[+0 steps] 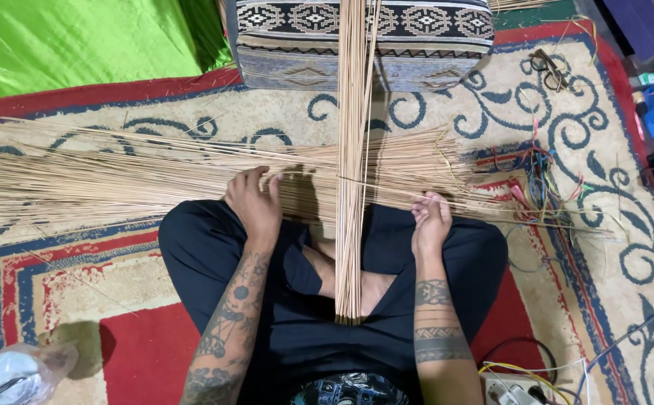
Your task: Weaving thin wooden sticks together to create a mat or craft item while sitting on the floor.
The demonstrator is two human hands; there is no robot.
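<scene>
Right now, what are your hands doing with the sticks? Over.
Left hand pressing flat sticks. Right hand pinching thin strands. Upright bundle crosses between. Coloured wires lie right.

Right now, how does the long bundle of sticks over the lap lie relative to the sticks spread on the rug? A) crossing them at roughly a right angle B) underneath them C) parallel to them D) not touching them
A: the lengthwise stick bundle runs from the lap toward the patterned cushion, crossing over the sideways layer of sticks under the left hand and right hand.
</scene>
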